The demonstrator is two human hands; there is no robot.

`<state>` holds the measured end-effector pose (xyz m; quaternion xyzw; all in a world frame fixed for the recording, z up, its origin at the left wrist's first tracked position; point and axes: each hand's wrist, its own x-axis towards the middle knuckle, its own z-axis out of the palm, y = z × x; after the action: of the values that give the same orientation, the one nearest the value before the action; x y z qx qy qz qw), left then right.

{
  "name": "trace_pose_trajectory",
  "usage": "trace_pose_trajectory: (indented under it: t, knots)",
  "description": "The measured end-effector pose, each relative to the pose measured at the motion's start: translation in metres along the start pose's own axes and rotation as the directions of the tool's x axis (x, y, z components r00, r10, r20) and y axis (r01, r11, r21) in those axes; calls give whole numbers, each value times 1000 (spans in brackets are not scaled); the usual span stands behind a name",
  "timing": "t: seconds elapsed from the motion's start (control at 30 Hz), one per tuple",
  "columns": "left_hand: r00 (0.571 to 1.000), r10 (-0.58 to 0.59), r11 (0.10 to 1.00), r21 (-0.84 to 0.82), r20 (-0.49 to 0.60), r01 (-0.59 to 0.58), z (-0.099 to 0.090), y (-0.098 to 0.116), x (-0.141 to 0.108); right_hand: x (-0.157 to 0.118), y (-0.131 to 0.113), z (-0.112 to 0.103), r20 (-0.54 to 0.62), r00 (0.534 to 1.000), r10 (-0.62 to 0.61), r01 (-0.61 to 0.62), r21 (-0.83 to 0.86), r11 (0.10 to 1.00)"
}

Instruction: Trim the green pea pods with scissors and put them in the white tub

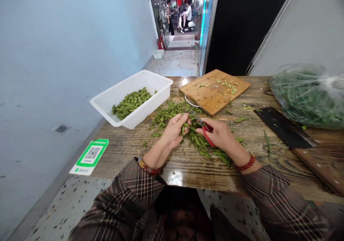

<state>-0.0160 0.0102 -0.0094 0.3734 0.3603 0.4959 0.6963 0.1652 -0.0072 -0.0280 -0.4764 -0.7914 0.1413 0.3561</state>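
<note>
My left hand is closed on a few green edamame pods, pinched between thumb and fingers. Red-handled scissors are in my right hand, their metal blades pointing toward the pods in my left. Beneath and around both hands, a heap of loose edamame pods lies on the wooden table. To the left of the heap stands a white plastic tub with more pods inside.
A wooden cutting board with chopped bits lies behind the heap. On the right are a cleaver and a plastic bag of greens. A QR-code card sits at the table's left edge. People are visible outside the doorway.
</note>
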Motion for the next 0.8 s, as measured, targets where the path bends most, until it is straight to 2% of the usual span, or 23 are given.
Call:
trace_pose_trajectory:
  t: [0.13,0.27,0.6,0.67,0.73,0.8]
  knots:
    - [998,-31,999,-24,53,32,1,-2,-2,1,0,1,-65,998,16,-15,19,1000]
    - [997,-36,999,-29,68,38,0,-2,-1,0,0,0,-53,999,6,-6,10,1000]
    - [999,13,999,39,-53,-11,-6,1,4,-1,-3,-1,82,996,-24,29,-52,998]
    - [997,41,995,94,-69,-35,-7,1,4,0,-3,-2,92,996,-22,25,-37,999]
    - [994,86,973,221,-64,-70,-8,2,4,1,0,-3,79,997,4,-3,-10,1000]
    - [991,134,921,369,2,-125,-9,4,4,2,5,-6,69,997,34,-37,37,999]
